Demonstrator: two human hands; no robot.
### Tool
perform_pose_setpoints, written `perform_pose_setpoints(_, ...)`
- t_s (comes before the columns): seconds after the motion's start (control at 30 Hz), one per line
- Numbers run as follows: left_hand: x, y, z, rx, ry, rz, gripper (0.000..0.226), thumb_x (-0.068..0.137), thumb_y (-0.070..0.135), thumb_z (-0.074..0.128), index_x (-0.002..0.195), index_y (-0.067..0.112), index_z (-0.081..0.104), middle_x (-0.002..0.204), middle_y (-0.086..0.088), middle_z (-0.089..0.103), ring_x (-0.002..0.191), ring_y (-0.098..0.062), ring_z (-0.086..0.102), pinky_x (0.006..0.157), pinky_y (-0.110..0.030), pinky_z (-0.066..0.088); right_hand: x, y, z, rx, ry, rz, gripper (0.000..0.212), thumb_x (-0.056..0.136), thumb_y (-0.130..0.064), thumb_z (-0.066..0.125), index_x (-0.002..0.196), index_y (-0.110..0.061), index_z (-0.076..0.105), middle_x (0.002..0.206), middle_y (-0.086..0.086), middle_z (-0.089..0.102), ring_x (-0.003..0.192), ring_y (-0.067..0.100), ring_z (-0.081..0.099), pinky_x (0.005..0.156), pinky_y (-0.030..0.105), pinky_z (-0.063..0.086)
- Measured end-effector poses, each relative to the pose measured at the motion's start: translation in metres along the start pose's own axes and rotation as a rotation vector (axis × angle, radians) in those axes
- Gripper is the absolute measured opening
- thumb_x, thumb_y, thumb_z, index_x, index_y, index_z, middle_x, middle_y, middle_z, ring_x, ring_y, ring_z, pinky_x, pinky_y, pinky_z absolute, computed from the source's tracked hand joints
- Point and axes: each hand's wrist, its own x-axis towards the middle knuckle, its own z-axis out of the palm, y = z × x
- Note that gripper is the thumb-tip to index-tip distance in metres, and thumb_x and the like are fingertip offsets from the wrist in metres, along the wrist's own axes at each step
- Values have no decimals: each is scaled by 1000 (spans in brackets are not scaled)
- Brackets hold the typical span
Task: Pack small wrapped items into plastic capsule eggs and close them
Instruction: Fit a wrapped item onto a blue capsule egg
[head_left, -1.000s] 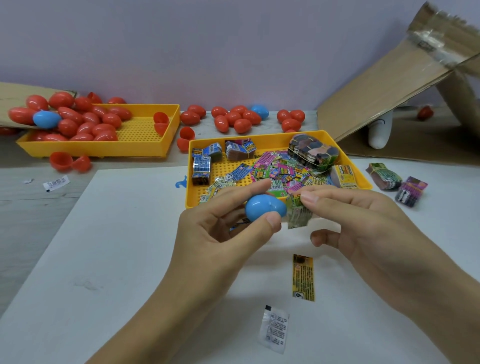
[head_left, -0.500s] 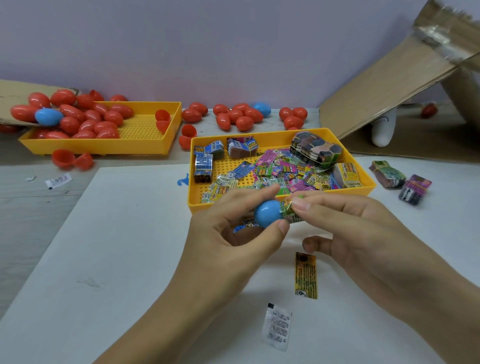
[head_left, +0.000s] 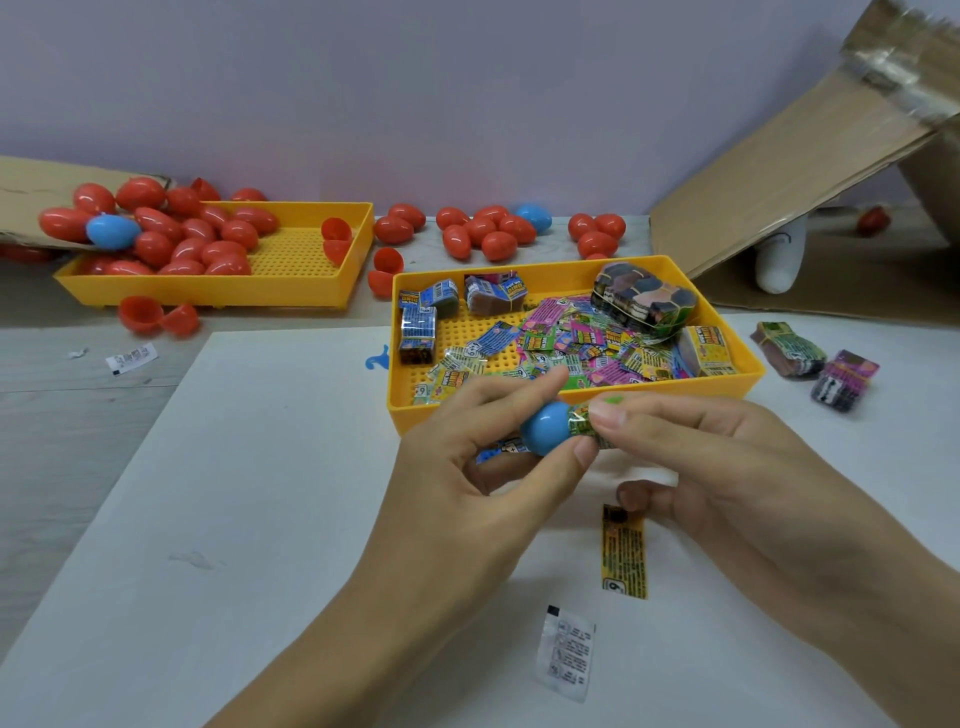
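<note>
— While the left hand (head_left: 467, 483) pinches the blue egg half (head_left: 545, 427) between thumb and forefinger, just in front of the near yellow tray (head_left: 571, 408), what is the right hand (head_left: 727, 467) doing?
— Its fingertips grip a small wrapped packet (head_left: 584, 423) and press it against the egg's open side.
— So which step is this?
— Stuffing, I judge; the packet sits only partly inside, crumpled at the mouth.
— And next?
— Probably pushing it fully in, then finding the matching half. I cannot see that half; something blue shows under the left fingers, too hidden to name.
— Anything spare nearby?
— A yellow strip (head_left: 624, 552) and a white sachet (head_left: 569, 652) lie on the white sheet (head_left: 234, 519).
</note>
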Motion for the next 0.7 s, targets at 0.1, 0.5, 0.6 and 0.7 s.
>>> perform_pose_setpoints(0.1, -1, 0, 1, -23, 3, 15, 41, 81, 13, 71, 121, 22, 69, 105, 1, 66, 102, -14, 66, 84, -23, 58, 0, -1, 0, -42, 57, -36, 30, 50, -34, 89, 73, -16, 79, 96, 9, 73, 83, 9, 62, 64, 26, 46)
perform_pose_setpoints(0.5, -2, 3, 5, 118, 35, 191, 46, 85, 10, 71, 130, 14, 61, 109, -3, 62, 103, -20, 65, 83, -20, 56, -2, -8, -2, 38, 136, -90, 38, 63, -41, 71, 83, -10, 80, 85, 12, 76, 77, 19, 74, 48, 27, 55)
perform_pose_setpoints(0.6, -2, 4, 4, 200, 37, 247, 47, 87, 17, 69, 133, 14, 58, 111, -3, 61, 105, -22, 63, 80, -21, 57, -2, -10, -3, 43, 111, -78, 38, 61, -42, 71, 80, -12, 81, 86, 12, 77, 78, 19, 74, 49, 28, 56)
perform_pose_setpoints(0.7, -1, 3, 4, 139, 69, 232, 45, 87, 14, 71, 131, 16, 59, 110, -2, 61, 104, -19, 64, 81, -21, 57, -2, -12, -6, 14, 95, -92, 37, 60, -43, 73, 82, -14, 81, 86, 10, 77, 81, 21, 75, 48, 29, 56)
